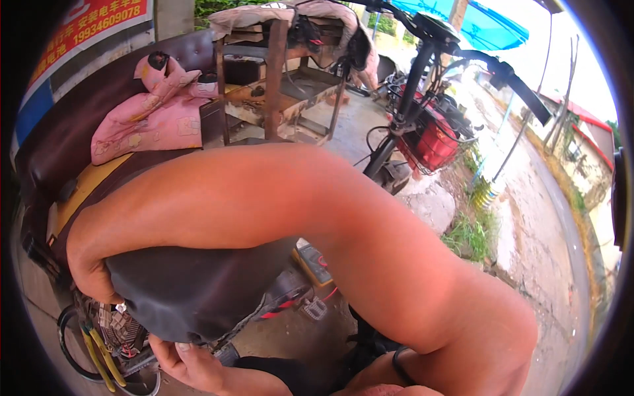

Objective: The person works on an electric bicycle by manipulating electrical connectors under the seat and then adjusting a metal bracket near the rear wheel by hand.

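Note:
A black padded seat fills the middle of the lower left. My right arm arches over it from the right, and my right hand reaches down at its far left side. Its curled fingers are partly hidden, close to a small white piece. My left hand is at the seat's lower edge, thumb and fingers drawn together; what is between them cannot be made out. Between the hands are a finned metal box with wire connectors and pliers with yellow handles.
A multimeter lies beyond the seat, near a pedal. Behind stand a brown sofa with pink cloth, a rusty metal frame and handlebars. A red basket is at right, beside a road.

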### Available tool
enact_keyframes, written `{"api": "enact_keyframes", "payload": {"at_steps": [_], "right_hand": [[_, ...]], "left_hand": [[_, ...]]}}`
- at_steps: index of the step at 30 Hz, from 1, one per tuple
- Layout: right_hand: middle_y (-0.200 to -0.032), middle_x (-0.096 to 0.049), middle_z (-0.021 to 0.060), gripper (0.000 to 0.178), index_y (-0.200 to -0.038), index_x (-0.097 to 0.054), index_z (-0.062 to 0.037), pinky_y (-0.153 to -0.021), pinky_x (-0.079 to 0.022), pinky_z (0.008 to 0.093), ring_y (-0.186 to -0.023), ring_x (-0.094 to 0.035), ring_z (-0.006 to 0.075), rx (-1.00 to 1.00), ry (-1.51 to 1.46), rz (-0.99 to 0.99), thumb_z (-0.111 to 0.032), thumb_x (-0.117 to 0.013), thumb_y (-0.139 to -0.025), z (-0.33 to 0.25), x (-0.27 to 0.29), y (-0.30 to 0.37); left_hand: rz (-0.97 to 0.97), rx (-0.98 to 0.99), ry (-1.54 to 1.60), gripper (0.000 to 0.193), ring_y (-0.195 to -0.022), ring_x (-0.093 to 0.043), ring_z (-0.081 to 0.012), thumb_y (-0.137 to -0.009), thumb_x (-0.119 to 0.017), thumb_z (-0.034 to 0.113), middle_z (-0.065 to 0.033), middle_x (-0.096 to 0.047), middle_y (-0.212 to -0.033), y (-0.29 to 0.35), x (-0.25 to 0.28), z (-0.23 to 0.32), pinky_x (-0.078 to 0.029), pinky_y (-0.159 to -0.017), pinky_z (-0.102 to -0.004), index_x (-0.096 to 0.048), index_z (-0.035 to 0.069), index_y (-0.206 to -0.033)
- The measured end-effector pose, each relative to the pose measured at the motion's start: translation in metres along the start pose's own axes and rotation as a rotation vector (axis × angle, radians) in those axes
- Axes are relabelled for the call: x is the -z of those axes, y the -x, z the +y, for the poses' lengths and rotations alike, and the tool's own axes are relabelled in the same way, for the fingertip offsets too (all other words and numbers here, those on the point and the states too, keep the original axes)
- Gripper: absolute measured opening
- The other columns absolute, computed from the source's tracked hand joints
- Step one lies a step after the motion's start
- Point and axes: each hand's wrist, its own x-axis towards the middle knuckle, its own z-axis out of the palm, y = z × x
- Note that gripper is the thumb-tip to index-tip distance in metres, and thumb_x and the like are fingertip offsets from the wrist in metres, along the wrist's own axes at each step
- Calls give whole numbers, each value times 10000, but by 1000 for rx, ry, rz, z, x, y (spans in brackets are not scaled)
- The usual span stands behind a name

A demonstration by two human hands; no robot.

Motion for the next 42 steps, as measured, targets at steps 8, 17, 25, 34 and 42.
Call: {"api": "enact_keyframes", "payload": {"at_steps": [8, 17, 25, 34, 42], "right_hand": [[-810, -719, 183, 217, -870, -728, -11, -688, -524, 443, -708, -669, 300, -8, -41, 14, -206, -709, -777, 1, 0, -1], [-820, -723, 178, 218, -872, -733, -9, -693, -525, 440, -717, -670, 298, -9, -60, 13, -203, -712, -775, 8, 0, 2], [-829, -726, 174, 219, -874, -738, -7, -698, -526, 438, -725, -672, 295, 5, -58, 15, -200, -715, -773, 9, 1, 4], [-839, -729, 169, 220, -876, -742, -6, -703, -528, 435, -734, -674, 292, 13, -66, 15, -197, -717, -772, 11, -1, 3], [-848, -733, 165, 221, -878, -747, -4, -708, -529, 432, -742, -676, 290, 17, -63, 11, -195, -720, -770, 12, 1, 3]], "left_hand": [[33, 21, 0, 461, -1178, -611, -250, -995, -629, 173, -163, -605, -1309, -2, 12, -1, -461, -1045, -373, -511, -69, -1369], [115, 46, -10, 548, -1189, -613, -268, -1006, -597, 163, -204, -581, -1376, -2, 7, -6, -475, -1035, -387, -431, -69, -1475], [151, 12, 11, 571, -1213, -600, -275, -1008, -595, 157, -215, -570, -1397, -2, 15, -18, -457, -1054, -392, -404, -74, -1494], [195, -36, 38, 537, -1229, -594, -281, -1021, -577, 158, -204, -562, -1419, 5, 2, -17, -458, -1059, -388, -420, -46, -1493], [255, 31, -27, 536, -1255, -584, -297, -1012, -554, 148, -217, -546, -1435, -4, 8, -14, -451, -1076, -395, -420, -49, -1492]]}}
